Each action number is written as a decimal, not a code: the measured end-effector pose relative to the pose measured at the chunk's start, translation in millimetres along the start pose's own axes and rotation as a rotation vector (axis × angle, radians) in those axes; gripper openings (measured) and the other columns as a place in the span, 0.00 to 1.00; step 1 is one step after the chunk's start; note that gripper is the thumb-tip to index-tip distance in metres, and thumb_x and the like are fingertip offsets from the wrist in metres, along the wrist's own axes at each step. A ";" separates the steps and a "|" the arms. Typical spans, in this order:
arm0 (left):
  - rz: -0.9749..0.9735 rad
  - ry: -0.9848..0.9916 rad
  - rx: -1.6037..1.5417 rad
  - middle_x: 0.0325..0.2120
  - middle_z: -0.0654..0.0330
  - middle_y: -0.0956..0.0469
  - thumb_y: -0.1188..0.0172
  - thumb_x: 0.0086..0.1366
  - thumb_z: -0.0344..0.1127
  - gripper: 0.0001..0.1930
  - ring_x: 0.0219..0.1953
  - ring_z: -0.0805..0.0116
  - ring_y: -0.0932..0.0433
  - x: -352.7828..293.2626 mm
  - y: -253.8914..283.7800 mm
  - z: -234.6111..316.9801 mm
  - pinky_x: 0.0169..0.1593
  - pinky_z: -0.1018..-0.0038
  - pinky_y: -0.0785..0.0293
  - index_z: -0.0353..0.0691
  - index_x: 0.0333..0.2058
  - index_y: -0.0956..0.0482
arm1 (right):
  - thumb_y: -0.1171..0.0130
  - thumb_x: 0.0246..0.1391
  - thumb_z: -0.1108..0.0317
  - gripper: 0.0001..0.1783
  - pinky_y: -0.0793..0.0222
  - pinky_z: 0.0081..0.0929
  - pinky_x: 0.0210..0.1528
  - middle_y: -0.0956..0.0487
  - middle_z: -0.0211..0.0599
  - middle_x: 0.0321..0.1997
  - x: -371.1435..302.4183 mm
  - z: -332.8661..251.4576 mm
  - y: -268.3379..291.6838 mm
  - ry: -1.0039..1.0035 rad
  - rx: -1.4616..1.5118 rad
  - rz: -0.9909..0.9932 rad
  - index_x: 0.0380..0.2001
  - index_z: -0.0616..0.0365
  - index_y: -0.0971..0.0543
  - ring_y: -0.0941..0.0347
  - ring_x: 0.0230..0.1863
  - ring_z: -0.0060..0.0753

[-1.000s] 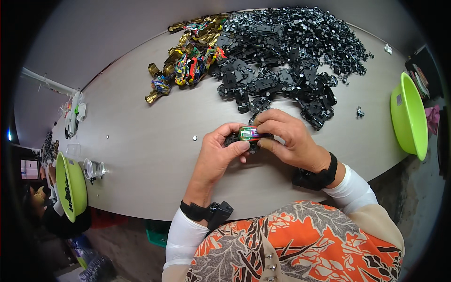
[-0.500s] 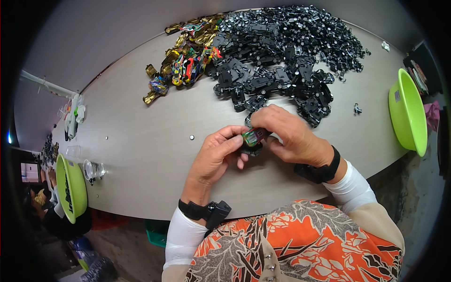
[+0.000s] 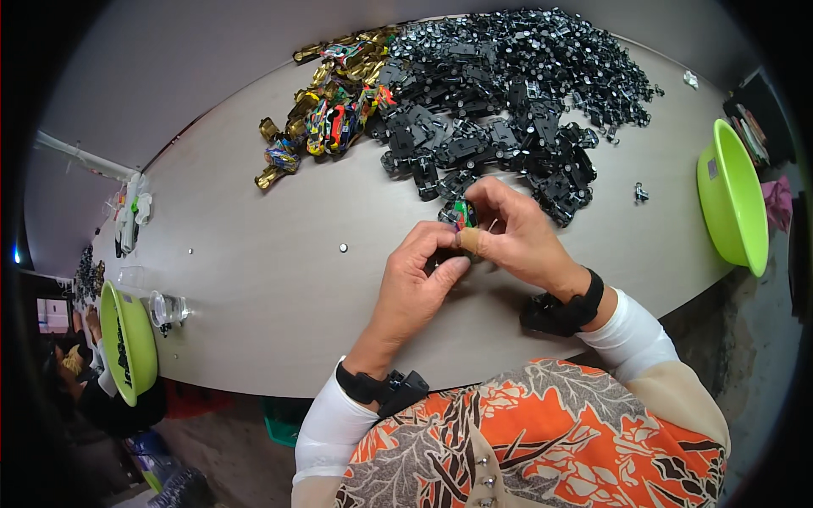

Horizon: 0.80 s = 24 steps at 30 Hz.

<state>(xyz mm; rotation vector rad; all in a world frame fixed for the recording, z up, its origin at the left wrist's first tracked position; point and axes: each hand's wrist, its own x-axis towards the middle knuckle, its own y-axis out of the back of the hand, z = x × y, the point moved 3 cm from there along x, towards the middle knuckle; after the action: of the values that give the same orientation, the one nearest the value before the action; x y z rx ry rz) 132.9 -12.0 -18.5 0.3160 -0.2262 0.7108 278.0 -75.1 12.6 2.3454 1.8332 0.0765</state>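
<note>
Above the middle of the table, both my hands close around a small toy car (image 3: 463, 212) with a green, brightly printed body. My left hand (image 3: 411, 279) grips it from the left, thumb and fingers bent inward. My right hand (image 3: 529, 241) pinches it from the right, a tan band around one digit. Fingers hide most of the car, its underside included. Just beyond them spreads a heap of black toy car chassis (image 3: 466, 144). Left of that heap lie gold and multicoloured toy car bodies (image 3: 330, 127).
Small wheeled parts (image 3: 542, 51) pile up at the back. A loose wheeled piece (image 3: 641, 193) lies right, near a lime green basin (image 3: 732, 203). Another green basin (image 3: 142, 339) and a clear plastic cup (image 3: 168, 307) stand left. Beyond them another person's hand (image 3: 92, 320) shows. A small wheel (image 3: 343, 248) lies mid-table.
The toy car has been turned and raised slightly away from me. My left hand has rotated over it, and my right hand has shifted its grip, fingers now on the near side.
</note>
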 end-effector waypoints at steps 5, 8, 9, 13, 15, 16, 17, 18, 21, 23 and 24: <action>0.000 0.426 -0.519 0.42 0.57 0.27 0.45 0.54 0.18 0.19 0.41 0.76 0.26 -1.6 3.7 0.4 0.40 0.81 0.25 0.35 0.46 0.32 | 0.41 0.46 0.76 0.17 0.32 0.15 0.31 0.25 0.30 0.33 2.9 7.2 7.0 0.088 0.214 -0.007 0.42 0.64 0.29 0.30 0.31 0.14; 0.128 0.378 -0.664 0.41 0.58 0.26 0.44 0.53 0.17 0.21 0.42 0.76 0.26 0.0 4.6 6.6 0.42 0.80 0.25 0.35 0.47 0.32 | 0.39 0.47 0.79 0.24 0.29 0.22 0.44 0.26 0.35 0.43 1.8 6.5 12.3 0.090 0.211 -0.120 0.50 0.65 0.30 0.29 0.43 0.23; 0.141 0.404 -0.703 0.40 0.57 0.25 0.43 0.52 0.17 0.23 0.43 0.73 0.25 -0.3 5.1 6.7 0.46 0.77 0.25 0.35 0.48 0.33 | 0.38 0.46 0.78 0.25 0.29 0.22 0.44 0.26 0.35 0.43 -0.7 5.3 9.5 0.115 0.196 -0.141 0.50 0.65 0.30 0.29 0.44 0.23; 0.127 0.464 -0.872 0.43 0.57 0.26 0.40 0.51 0.18 0.24 0.44 0.68 0.24 -2.5 10.2 -3.5 0.48 0.72 0.24 0.35 0.49 0.31 | 0.40 0.46 0.77 0.24 0.30 0.18 0.40 0.26 0.32 0.40 -5.0 -2.9 1.2 0.172 0.155 -0.137 0.49 0.66 0.29 0.29 0.41 0.20; 0.133 0.500 -0.951 0.43 0.56 0.25 0.40 0.51 0.19 0.24 0.44 0.67 0.24 -2.3 9.7 -2.9 0.48 0.71 0.23 0.35 0.49 0.31 | 0.42 0.46 0.77 0.22 0.29 0.17 0.38 0.26 0.31 0.38 -5.3 -4.3 3.2 0.187 0.203 -0.099 0.48 0.66 0.29 0.29 0.40 0.18; 0.134 0.518 -0.992 0.42 0.56 0.25 0.40 0.52 0.20 0.24 0.44 0.67 0.24 -2.1 9.2 -2.6 0.47 0.70 0.23 0.34 0.49 0.31 | 0.42 0.46 0.77 0.22 0.29 0.17 0.38 0.26 0.31 0.38 -4.3 -4.4 5.8 0.188 0.251 -0.077 0.48 0.66 0.29 0.29 0.40 0.18; 0.126 0.516 -0.994 0.43 0.55 0.25 0.40 0.52 0.20 0.24 0.44 0.66 0.23 -1.6 10.4 -2.4 0.47 0.70 0.23 0.34 0.49 0.31 | 0.42 0.46 0.77 0.22 0.29 0.17 0.39 0.26 0.31 0.38 -3.5 -5.0 8.3 0.188 0.300 -0.055 0.48 0.66 0.29 0.29 0.40 0.18; 0.123 0.516 -0.995 0.43 0.54 0.24 0.40 0.52 0.21 0.24 0.43 0.66 0.23 -2.1 12.2 -3.0 0.46 0.70 0.22 0.34 0.50 0.31 | 0.43 0.46 0.78 0.22 0.28 0.16 0.39 0.26 0.32 0.39 -4.2 -10.8 11.8 0.188 0.243 -0.009 0.47 0.67 0.29 0.29 0.40 0.19; 0.120 0.504 -0.988 0.43 0.52 0.24 0.40 0.52 0.22 0.23 0.42 0.65 0.22 -0.6 12.4 -2.9 0.45 0.70 0.21 0.34 0.49 0.31 | 0.43 0.45 0.78 0.22 0.27 0.17 0.38 0.25 0.33 0.40 -5.8 -12.0 14.2 0.247 0.179 0.012 0.48 0.66 0.29 0.28 0.40 0.19; 0.124 0.498 -0.984 0.42 0.52 0.24 0.39 0.53 0.22 0.23 0.42 0.64 0.22 -1.0 11.3 -2.9 0.44 0.71 0.20 0.34 0.49 0.30 | 0.43 0.45 0.78 0.22 0.27 0.18 0.38 0.25 0.34 0.40 -8.1 -12.8 10.7 0.279 0.123 0.002 0.47 0.66 0.29 0.27 0.40 0.20; 0.129 0.496 -0.984 0.42 0.52 0.24 0.39 0.53 0.22 0.23 0.42 0.64 0.22 -1.4 11.3 -2.7 0.44 0.71 0.20 0.34 0.49 0.30 | 0.42 0.44 0.78 0.22 0.27 0.18 0.38 0.25 0.34 0.39 -8.7 -13.3 9.0 0.302 0.089 0.003 0.47 0.66 0.29 0.27 0.40 0.20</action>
<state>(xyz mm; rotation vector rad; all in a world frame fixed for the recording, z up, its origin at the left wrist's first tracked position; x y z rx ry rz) 124.6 -3.8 -19.2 -0.8125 -0.1014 0.7034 282.7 -84.4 27.7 2.5122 2.0017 0.3765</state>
